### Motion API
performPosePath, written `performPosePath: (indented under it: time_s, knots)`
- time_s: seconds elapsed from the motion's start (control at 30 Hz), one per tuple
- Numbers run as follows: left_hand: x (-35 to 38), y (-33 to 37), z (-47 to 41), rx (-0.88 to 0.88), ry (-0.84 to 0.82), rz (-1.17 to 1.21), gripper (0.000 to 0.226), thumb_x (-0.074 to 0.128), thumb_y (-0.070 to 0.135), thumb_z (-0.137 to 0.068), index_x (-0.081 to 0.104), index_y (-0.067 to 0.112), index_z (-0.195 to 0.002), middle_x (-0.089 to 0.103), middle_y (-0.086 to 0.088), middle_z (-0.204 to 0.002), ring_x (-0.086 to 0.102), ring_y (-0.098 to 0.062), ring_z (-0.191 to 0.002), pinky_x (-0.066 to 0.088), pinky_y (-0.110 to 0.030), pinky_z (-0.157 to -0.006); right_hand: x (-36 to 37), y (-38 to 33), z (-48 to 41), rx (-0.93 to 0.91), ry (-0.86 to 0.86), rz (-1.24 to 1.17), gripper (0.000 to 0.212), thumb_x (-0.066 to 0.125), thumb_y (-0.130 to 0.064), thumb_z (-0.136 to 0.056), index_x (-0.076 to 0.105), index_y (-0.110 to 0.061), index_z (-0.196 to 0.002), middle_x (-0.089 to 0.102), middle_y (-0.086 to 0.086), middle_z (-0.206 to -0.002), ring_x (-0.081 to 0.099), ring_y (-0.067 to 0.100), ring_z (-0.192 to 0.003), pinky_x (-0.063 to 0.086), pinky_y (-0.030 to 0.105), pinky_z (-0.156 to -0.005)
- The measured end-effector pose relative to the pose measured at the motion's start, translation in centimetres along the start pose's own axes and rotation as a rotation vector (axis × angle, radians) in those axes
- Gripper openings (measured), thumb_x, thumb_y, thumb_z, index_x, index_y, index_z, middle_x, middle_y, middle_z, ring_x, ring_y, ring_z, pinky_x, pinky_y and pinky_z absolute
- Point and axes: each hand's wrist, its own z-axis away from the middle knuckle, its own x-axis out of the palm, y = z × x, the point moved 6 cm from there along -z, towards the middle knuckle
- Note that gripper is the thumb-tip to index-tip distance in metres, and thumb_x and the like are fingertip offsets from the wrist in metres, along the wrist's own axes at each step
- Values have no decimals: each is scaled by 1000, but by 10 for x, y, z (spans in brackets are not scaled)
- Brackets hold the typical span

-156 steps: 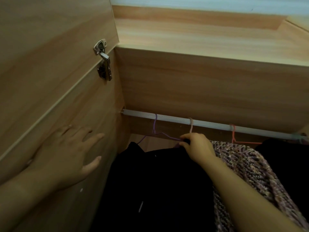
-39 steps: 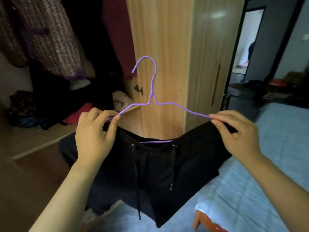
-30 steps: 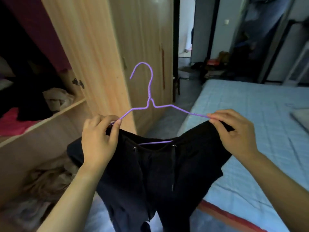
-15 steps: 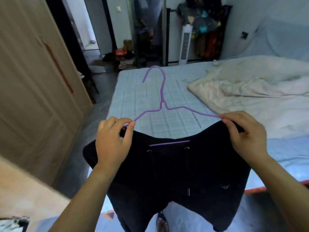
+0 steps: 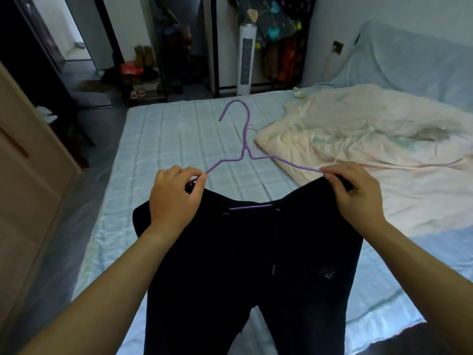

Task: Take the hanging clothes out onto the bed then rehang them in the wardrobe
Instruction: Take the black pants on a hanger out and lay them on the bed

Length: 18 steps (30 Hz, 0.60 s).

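Left hand (image 5: 174,198) pinches the left end of a thin purple hanger (image 5: 246,147) between thumb and curled fingers, and some black cloth is caught in the same pinch. Right hand (image 5: 358,198) does the same at the right end. Both hands hold the hanger up flat and wide, with its hook on top curling to the left. A pair of black trousers (image 5: 256,265) hangs from it. They look soft and very dark. The waist sags in the middle, and a short bit of the purple bottom bar shows there. Two small round holes sit by the waist, and a thin black string (image 5: 275,242) drops down from them. One leg has a small pale mark. The two legs hang down and split apart near the bottom. The trousers are up in the air over the near side of the bed (image 5: 166,139), which has a pale blue checked sheet. A crumpled cream blanket (image 5: 371,155) lies on the right part of the bed
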Motion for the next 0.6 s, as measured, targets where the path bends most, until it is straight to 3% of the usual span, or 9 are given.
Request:
performPosePath:
  time_s: [0.17,0.37,0.5,0.6]
  knots:
    - [71,-62,-20,-129,-110,-128,19,57,35,-91,68,20,-91,49,8,-75,51,-26,-85,34,-31,-65,106,72,-32,79,-157,-26,15,61,-10,-87,71,-17,-95,61,-1,-92,51,-1,-82,38,6,-75]
    - [166,-161,-14,-216,-297,-369,25,52,38,-93,66,17,-91,63,-4,-77,54,-29,-86,39,-35,-58,258,160,-29,111,-394,-89,15,59,-17,-89,70,-23,-98,53,-11,-98,53,0,-85,39,9,-76]
    - [232,-221,1,-294,-481,-434,30,47,42,-94,65,19,-98,66,-3,-82,55,-29,-90,36,-33,-64,336,210,-19,146,-492,-121,16,57,-18,-91,70,-24,-97,57,-11,-95,57,4,-82,45,18,-74]
    - [279,-254,12,-350,-611,-413,43,38,53,-93,60,22,-114,66,-2,-104,52,-28,-105,38,-35,-75,383,246,-16,196,-531,-103,16,57,-20,-91,70,-27,-96,57,-12,-95,57,4,-84,43,18,-74]
